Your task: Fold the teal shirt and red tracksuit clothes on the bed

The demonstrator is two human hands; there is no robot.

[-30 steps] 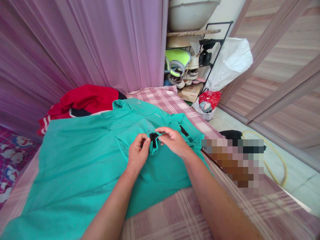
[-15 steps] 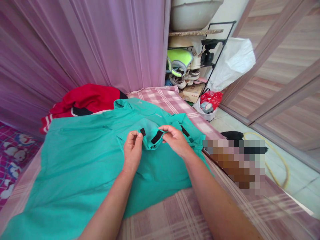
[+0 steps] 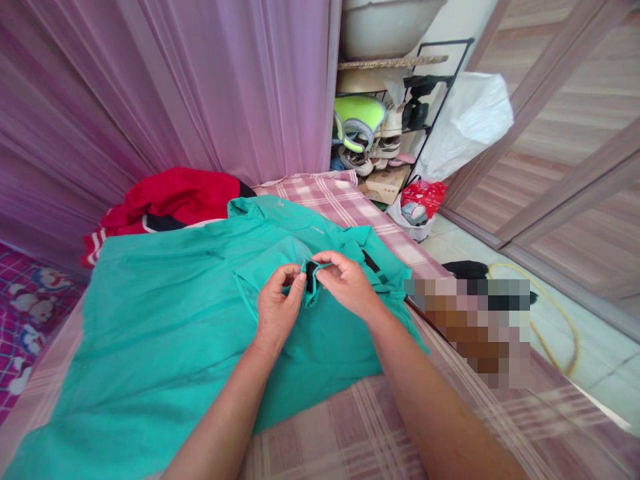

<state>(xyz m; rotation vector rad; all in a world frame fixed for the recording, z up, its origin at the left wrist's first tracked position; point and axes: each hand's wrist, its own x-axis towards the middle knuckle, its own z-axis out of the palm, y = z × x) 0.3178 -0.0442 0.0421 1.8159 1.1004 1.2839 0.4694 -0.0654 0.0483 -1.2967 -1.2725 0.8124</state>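
Observation:
A teal jacket (image 3: 165, 313) lies spread over the bed, one sleeve folded across its front. At the end of that sleeve, the jacket cuff (image 3: 311, 298) is lifted between my hands, with black fastening patches showing inside its opening. My left hand (image 3: 281, 300) pinches the cuff's left edge between thumb and fingers. Opposite it, my right hand (image 3: 345, 279) pinches the right edge. Only a small gap parts the two sets of fingertips. The other cuff (image 3: 373, 261), with its own black strip, rests just beyond my right hand.
A red garment (image 3: 185, 193) is heaped behind the jacket, against the purple curtain (image 3: 240, 87). The plaid bedsheet (image 3: 340, 427) runs along the near side. A shoe rack (image 3: 425, 127) stands past the far corner, beside a red-and-white bag (image 3: 420, 203). A blurred patch covers something on the right.
My hands first drew the cuff's edges apart, baring two black patches. Now my left hand has come back right and the edges are close together again. The jacket body stays put.

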